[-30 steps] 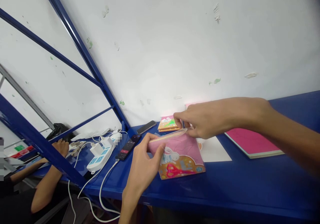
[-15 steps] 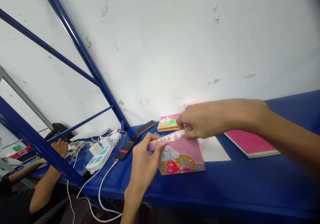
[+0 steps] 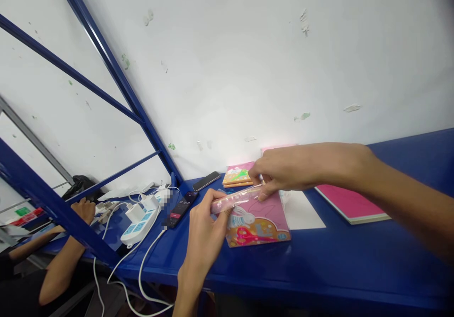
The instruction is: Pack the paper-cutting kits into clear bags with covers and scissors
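Desk: a long blue desk (image 3: 354, 260) stands by a white wall (image 3: 227, 71).
Book: a pink rabbit book (image 3: 269, 213) lies flat on the desk.
Near things: a power strip (image 3: 138, 225) and a black phone (image 3: 177, 210) sit left of the book.
Left hand (image 3: 204, 232): curled shut, it holds one end of the tube.
Right hand (image 3: 287, 168): its fingers pinch the other end.
Clear plastic tube (image 3: 236, 200): it is held in the air, just above the book.
Change: it looks rolled up thinner than a second ago.

Qty: 1 left hand (image 3: 205, 234), 1 right hand (image 3: 285, 168), 1 clear plastic tube (image 3: 236, 200), 2 black glass smartphones (image 3: 179, 209), 1 white power strip (image 3: 139, 226), 1 pink rabbit-print pack (image 3: 257, 225), 1 magenta notebook (image 3: 349, 205), 1 white paper sheet (image 3: 301, 210), approx. 1 small stack of colourful booklets (image 3: 237, 175).
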